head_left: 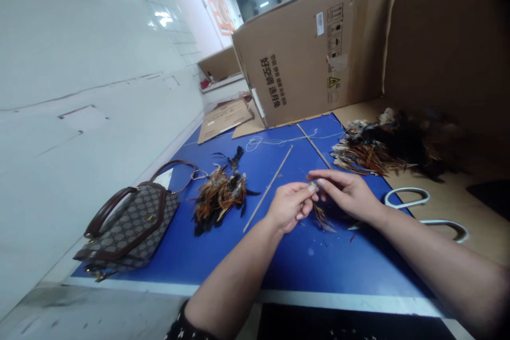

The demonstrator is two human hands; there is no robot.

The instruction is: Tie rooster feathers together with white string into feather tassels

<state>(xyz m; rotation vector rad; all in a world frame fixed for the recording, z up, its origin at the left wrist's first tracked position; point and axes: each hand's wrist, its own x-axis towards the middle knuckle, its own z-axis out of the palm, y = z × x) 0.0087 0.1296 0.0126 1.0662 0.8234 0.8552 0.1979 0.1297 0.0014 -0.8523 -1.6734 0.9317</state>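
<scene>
My left hand (291,205) is closed in a pinch around the bound top of a small feather bundle (322,219). The brown feather tips hang down below the fingers, over the blue table. Close against it, my right hand (347,191) brings thumb and forefinger to the same end of the bundle. Whatever those fingertips pinch is too small to make out. Beneath my right forearm lie large scissors with white handles (408,202), their blades partly hidden by the arm.
Brown and black feathers (220,191) lie left of my hands, a larger feather heap (370,143) at the right. A patterned handbag (137,223) stands on the blue table (231,265) at left. Thin sticks (269,188) and loose thread (255,143) lie before a tall cardboard box (303,58).
</scene>
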